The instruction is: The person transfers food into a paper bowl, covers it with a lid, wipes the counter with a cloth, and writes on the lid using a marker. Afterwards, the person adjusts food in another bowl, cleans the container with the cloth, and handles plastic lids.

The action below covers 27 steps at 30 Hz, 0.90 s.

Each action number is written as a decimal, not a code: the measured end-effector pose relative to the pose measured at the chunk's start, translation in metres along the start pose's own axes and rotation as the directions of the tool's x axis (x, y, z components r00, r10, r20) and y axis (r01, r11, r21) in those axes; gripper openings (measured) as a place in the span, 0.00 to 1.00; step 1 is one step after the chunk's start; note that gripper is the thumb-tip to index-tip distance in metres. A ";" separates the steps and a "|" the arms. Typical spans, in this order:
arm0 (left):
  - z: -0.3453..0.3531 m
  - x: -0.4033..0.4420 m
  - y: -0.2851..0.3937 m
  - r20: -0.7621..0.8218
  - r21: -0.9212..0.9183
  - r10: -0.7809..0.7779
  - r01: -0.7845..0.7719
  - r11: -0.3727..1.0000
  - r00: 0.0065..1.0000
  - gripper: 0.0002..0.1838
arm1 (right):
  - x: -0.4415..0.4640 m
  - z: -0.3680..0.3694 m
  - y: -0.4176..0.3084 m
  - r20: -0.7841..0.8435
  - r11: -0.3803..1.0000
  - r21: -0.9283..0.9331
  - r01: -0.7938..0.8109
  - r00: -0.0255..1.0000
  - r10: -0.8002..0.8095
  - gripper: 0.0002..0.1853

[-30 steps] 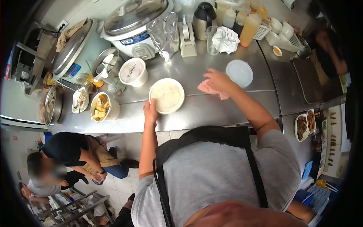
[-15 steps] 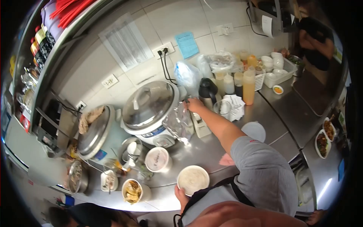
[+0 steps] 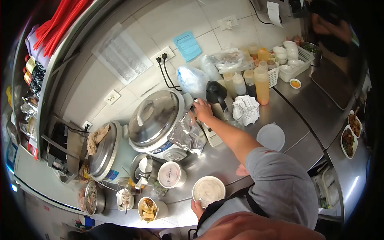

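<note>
Near the front edge of the steel counter [image 3: 181, 208]: one round white bowl [image 3: 209, 189], mouth up, base on the counter. Outline circular, so no long axis to record. Contents pale; their nature hard to make out.

Left hand [image 3: 197, 209]: at the bowl's near-left side, thumb by the rim. Remaining fingers hidden; whether spread or pressed together, cannot tell. Apron [image 3: 249, 199] close to the bowl's near side.

Right hand [image 3: 203, 110]: extended to the back of the counter, over the far end of a tape dispenser [image 3: 213, 138]. Dispenser's long axis runs from the hand toward the front, slanting right; far end covered by hand and forearm. Fingers bent, tips turned away; whether they pinch anything, cannot tell.

Beside the hand, left: crumpled foil bag [image 3: 191, 135], against a large lidded cooker [image 3: 154, 116]. Right: dark-topped flask [image 3: 216, 93], partly behind the wrist; clear cup [image 3: 233, 113]; printed papers [image 3: 248, 110], text unreadable.

Left of the bowl: covered tub [image 3: 171, 175], lid writing illegible; open tub [image 3: 149, 209] of yellowish food, tilted in view.

Right of the forearm: round translucent lid [image 3: 271, 137], flat. Pink cloth [image 3: 241, 170], mostly hidden behind the sleeve [image 3: 276, 172].
</note>
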<state>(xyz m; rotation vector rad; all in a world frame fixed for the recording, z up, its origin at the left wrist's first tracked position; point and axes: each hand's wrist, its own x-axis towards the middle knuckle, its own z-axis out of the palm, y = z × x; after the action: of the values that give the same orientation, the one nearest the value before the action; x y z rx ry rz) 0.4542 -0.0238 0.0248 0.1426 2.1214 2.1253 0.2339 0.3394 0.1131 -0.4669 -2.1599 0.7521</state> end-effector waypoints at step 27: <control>0.045 0.006 0.042 0.150 0.418 0.271 -0.310 0.854 0.951 0.22 | -0.233 -0.195 -0.086 0.296 0.417 0.889 -0.187 0.931 -0.214 0.34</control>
<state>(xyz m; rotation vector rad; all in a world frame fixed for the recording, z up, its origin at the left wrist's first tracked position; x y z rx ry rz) 0.4546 0.0211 0.0670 0.6278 2.6289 1.6862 0.5238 0.2169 0.1389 0.3318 -1.6554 1.9806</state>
